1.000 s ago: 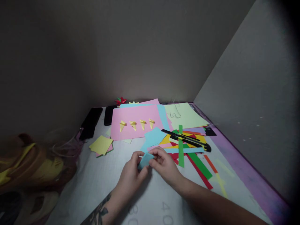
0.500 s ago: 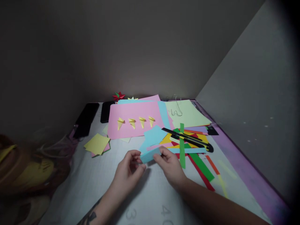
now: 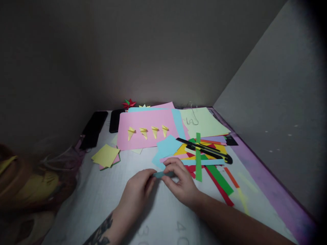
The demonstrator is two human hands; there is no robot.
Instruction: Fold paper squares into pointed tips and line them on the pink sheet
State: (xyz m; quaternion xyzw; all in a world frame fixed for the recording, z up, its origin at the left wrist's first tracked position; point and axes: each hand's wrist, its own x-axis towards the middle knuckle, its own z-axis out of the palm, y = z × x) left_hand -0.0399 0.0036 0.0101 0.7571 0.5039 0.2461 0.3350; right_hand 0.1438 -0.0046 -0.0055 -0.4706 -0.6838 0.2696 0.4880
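Note:
A small folded piece of light blue paper (image 3: 159,174) is held between my two hands, just above the table. My left hand (image 3: 139,187) pinches its left end between thumb and fingers. At its right end my right hand (image 3: 180,182) grips it with thumb and fingertips, hiding part of it. Beyond the hands, several folded yellow paper pieces (image 3: 154,132) lie in a row on a pink sheet (image 3: 145,119). Larger light blue paper (image 3: 168,146) lies just past my right fingers.
To the right, a utility knife (image 3: 212,153) rests on coloured paper strips, a green strip (image 3: 198,170) among them. Yellow paper squares (image 3: 106,156) sit at left, near two dark phones (image 3: 95,122). A red paper star (image 3: 129,103) and pale green sheets (image 3: 204,122) lie by the wall.
My left fingers have closed onto the blue paper's left end. The paper has turned from showing a broad face to a narrow, nearly level edge.

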